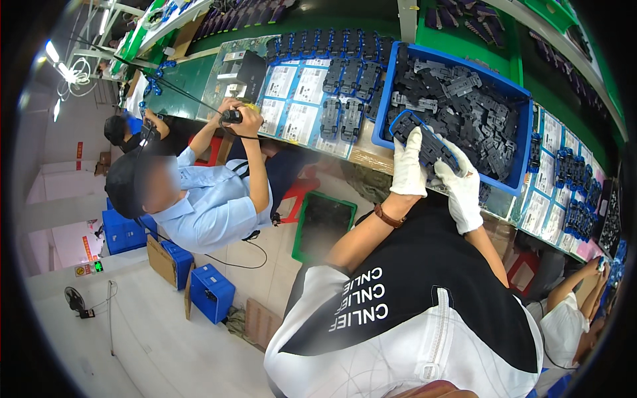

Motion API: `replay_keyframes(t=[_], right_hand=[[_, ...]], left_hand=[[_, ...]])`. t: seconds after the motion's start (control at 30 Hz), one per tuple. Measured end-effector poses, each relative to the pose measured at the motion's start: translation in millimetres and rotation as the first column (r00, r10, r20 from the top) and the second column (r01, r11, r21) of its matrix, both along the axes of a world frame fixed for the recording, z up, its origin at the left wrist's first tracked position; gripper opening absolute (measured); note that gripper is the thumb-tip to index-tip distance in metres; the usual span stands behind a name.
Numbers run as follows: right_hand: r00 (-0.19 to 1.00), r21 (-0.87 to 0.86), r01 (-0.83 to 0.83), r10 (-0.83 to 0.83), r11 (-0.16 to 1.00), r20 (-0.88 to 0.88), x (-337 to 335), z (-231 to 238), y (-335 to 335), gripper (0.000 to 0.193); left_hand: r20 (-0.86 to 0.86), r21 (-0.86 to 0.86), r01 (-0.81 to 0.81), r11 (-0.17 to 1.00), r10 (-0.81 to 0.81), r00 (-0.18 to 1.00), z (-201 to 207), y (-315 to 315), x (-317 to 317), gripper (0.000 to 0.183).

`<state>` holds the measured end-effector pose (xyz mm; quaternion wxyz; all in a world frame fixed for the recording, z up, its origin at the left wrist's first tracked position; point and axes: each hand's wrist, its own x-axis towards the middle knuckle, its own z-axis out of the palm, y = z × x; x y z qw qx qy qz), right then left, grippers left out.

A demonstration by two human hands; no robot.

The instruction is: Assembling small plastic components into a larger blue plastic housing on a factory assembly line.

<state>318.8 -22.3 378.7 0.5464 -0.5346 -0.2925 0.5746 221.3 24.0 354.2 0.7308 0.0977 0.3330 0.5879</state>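
Both my hands wear white gloves and meet at the near edge of a blue bin (458,178). Between them is a long black plastic toy-car chassis (431,147) with a blue rim, tilted over the bin's edge. My left hand (409,164) is closed round its left side, the fingers pointing up. On the chassis's right end my right hand (460,180) has its fingers bent against it. Loose dark grey plastic chassis parts (458,99) fill the bin in a heap.
Rows of blue-rimmed black chassis (348,76) stand on printed sheets (302,93) left of the bin; more chassis (574,172) lie to its right. A co-worker in a light blue shirt (219,205) works at the left. A green crate (324,225) sits on the floor.
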Motion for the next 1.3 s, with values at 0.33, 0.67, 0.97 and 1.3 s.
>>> replay_keyframes(t=[0.33,0.67,0.97,1.3], right_hand=[[0.998,-0.015,-0.055,0.056,0.998,0.039,-14,-12,3,0.050],[0.987,-0.016,-0.127,0.128,0.992,0.100,-22,-26,20,0.049],[0.834,-0.041,-0.017,0.037,0.999,0.551,46,-25,15,0.024],[0.693,-0.115,0.322,-0.151,0.940,0.705,122,-52,-49,0.022]], left_hand=[[-0.161,-0.033,-0.111,0.993,0.104,0.981,3,8,-11,0.036],[-0.298,0.094,0.152,0.984,-0.118,0.947,-25,16,-56,0.084],[-0.983,-0.016,-0.173,0.985,0.016,0.183,-146,105,-233,0.054],[-0.952,-0.099,0.028,0.995,-0.103,0.287,-190,141,-274,0.055]])
